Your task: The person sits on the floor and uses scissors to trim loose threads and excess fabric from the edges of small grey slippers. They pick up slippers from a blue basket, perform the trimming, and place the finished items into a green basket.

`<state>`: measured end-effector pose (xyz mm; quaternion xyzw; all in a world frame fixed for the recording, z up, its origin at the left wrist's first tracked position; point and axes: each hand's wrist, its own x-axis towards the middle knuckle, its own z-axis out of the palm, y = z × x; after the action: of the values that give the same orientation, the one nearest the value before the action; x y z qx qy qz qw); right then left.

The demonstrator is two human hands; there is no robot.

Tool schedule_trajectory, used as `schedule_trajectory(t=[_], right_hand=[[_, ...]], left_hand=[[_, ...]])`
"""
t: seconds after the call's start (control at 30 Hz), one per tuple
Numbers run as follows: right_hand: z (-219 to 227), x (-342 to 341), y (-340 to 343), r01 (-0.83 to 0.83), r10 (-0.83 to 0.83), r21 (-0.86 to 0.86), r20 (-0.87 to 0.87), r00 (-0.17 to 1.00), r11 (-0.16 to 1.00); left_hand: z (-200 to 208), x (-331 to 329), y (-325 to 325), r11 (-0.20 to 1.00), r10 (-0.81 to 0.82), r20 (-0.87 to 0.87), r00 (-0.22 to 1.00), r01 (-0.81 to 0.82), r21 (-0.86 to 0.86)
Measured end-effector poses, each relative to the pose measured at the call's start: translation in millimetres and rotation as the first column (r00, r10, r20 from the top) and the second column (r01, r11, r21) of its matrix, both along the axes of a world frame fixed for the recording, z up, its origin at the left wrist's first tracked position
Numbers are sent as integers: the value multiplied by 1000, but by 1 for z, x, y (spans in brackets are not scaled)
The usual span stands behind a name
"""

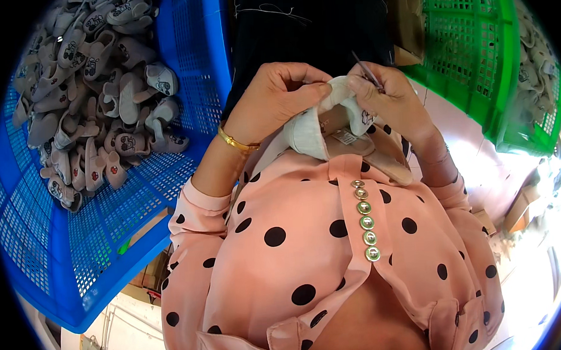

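I hold a small pale cloth shoe (308,136) with a beige sole close to my body. A small printed picture and a white label show on it. My left hand (283,96), with a gold bangle at the wrist, pinches the shoe's upper edge between thumb and fingertips. Opposite it, my right hand (390,98) grips the other side of that edge. A thin, dark, pointed metal tool (367,70) sticks up out of the right fingers; its lower end is hidden, so I cannot make out its exact kind.
On my left stands a big blue plastic basket (194,41) heaped with small greyish shoes (94,77). A green basket (459,36) is at the right, with more shoes (532,64) beyond its wall. Cardboard (406,13) stands beside the green basket. Loose threads (273,11) lie on dark cloth ahead.
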<state>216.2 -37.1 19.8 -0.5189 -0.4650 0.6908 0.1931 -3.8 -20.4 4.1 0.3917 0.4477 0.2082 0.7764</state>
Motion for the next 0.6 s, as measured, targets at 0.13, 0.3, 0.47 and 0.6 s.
schedule_trajectory(t=[0.13, 0.3, 0.47, 0.6], right_hand=[[6, -1, -1, 33, -33, -8, 24, 999, 999], [-9, 13, -12, -136, -163, 617, 403, 900, 775], [-3, 23, -17, -469, -128, 614, 682, 720, 635], [-1, 16, -13, -557, -192, 638, 731, 654, 532]], left_hand=[[-5, -1, -4, 990, 34, 99, 994, -20, -138], [-1, -3, -2, 989, 13, 83, 996, -1, -146], [0, 0, -2, 970, 88, 98, 991, -63, -234], [2, 0, -2, 959, 103, 117, 988, -67, -276]])
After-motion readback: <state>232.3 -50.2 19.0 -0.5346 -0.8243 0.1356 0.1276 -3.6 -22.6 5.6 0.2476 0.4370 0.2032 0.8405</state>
